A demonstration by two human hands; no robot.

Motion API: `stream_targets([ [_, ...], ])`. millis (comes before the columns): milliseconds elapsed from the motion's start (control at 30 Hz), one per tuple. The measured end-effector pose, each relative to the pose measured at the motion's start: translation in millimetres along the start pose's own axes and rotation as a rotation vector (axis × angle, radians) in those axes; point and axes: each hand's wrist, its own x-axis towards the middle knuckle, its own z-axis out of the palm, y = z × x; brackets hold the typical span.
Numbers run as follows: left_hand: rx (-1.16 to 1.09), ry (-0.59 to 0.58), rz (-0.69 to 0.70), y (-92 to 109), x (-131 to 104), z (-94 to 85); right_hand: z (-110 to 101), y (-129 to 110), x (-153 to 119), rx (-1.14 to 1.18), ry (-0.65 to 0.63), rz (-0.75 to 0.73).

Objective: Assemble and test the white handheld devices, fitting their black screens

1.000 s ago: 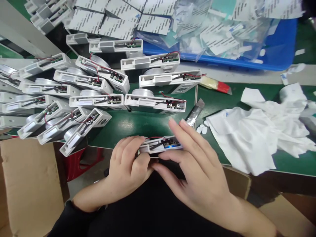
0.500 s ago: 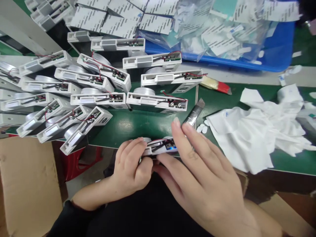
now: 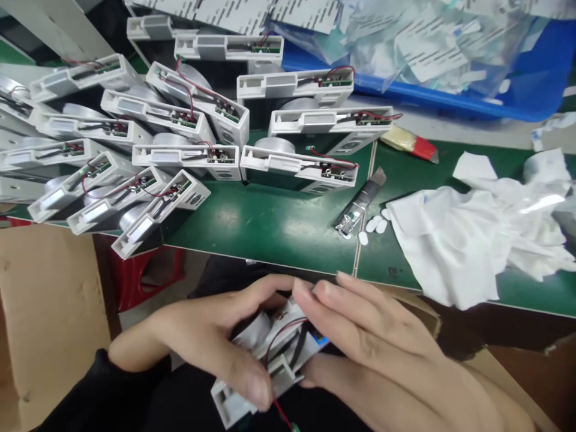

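A white plastic device (image 3: 281, 372), open along one side with red and black wires and a blue glow inside, is tilted over my lap, below the table's front edge. My left hand (image 3: 211, 330) wraps round its left part, thumb pressed on the near frame. My right hand (image 3: 382, 354) holds the other end, its fingers laid over the top and the thumb side underneath. A red wire with a small green piece (image 3: 294, 427) dangles from the lower end. Part of the device is hidden behind my fingers.
Rows of similar white devices (image 3: 299, 170) stand at left and centre on the green table (image 3: 252, 219). A silver cutter (image 3: 360, 204) lies near white oval pieces (image 3: 380, 226) and a white cloth (image 3: 450, 240). Behind is a blue tray (image 3: 535, 108); a red stool (image 3: 148, 276) stands below.
The device has come down towards my body and turned, showing more of its open side. My left hand has shifted its grip, and my right hand has moved down with it. The view has shifted slightly.
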Motion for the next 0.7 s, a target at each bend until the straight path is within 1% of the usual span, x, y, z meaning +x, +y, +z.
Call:
stream_targets([
  [133,0.037,0.110,-0.044,-7,-6,18.4,1,-7,-7,-0.183,0.018,0.007],
  [167,0.042,0.125,-0.060,-8,-8,21.7,-1,-8,-7,-0.209,0.000,-0.007],
  [233,0.044,0.161,-0.069,-8,-11,26.0,-5,-10,-7,-0.224,-0.076,-0.016],
  [300,0.034,0.204,-0.056,-8,-12,28.6,-7,-11,-7,-0.196,-0.139,0.002],
  [333,0.032,0.212,-0.055,-8,-11,29.7,-7,-10,-7,-0.165,-0.149,0.015],
  [400,0.049,0.195,-0.053,-9,-9,31.6,-6,-9,-8,-0.079,-0.137,0.040],
  [500,0.075,0.189,-0.035,-11,-6,34.3,-1,-8,-11,0.016,-0.153,0.025],
  [600,0.072,0.238,-0.012,-13,-4,35.1,4,-7,-14,0.018,-0.153,0.010],
  [700,0.040,0.227,-0.042,-15,-4,33.1,6,-6,-15,0.007,-0.134,0.013],
])
